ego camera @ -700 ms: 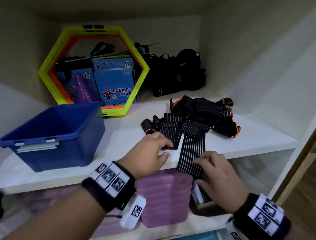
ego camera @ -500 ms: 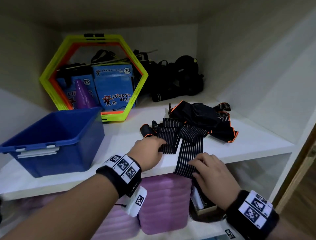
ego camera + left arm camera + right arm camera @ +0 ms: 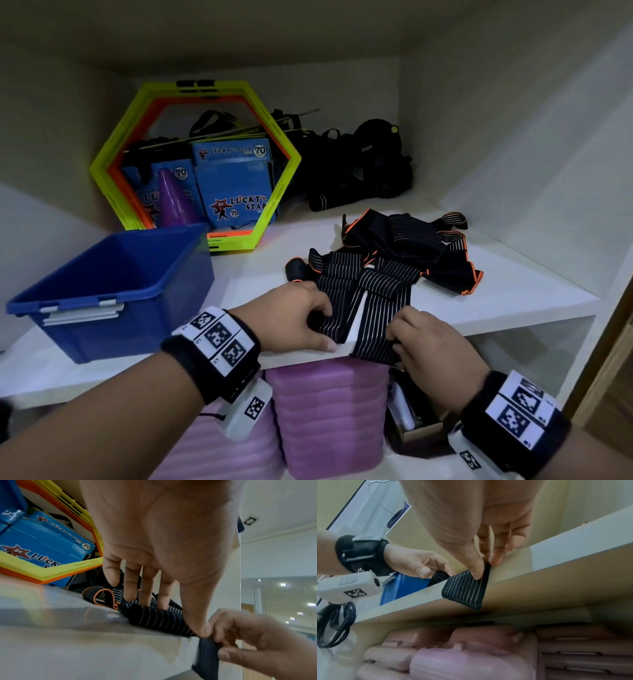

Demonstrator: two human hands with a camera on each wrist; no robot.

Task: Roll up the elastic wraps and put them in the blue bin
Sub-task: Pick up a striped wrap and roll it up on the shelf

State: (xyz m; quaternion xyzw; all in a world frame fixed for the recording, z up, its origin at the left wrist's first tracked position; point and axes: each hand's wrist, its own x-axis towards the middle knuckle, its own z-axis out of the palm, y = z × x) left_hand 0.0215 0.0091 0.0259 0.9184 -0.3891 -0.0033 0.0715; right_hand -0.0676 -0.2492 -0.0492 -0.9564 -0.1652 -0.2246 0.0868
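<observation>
A heap of black elastic wraps [image 3: 394, 246] with pale stripes and orange edging lies on the white shelf [image 3: 513, 298]. Two striped strips run from it to the front edge. My left hand [image 3: 325, 329] grips the end of the left strip [image 3: 159, 619], fingers curled over it and thumb at the shelf edge. My right hand [image 3: 394, 329] pinches the right strip [image 3: 465, 589] between thumb and fingers where it hangs over the edge. A small rolled wrap [image 3: 296, 269] sits left of the heap. The blue bin [image 3: 113, 298] stands on the shelf to the left, with nothing visible inside.
Yellow and orange hexagon rings [image 3: 274, 192] lean at the back, with blue boxes [image 3: 236, 185] and a purple cone [image 3: 174, 202] behind them. Black gear [image 3: 363, 171] fills the back corner. Purple cases [image 3: 329, 411] are stacked on the shelf below. The cabinet wall closes the right side.
My left hand has curled onto the left strip's end and drawn it toward the front edge. My right hand has moved up the hanging strip and now pinches it at the edge.
</observation>
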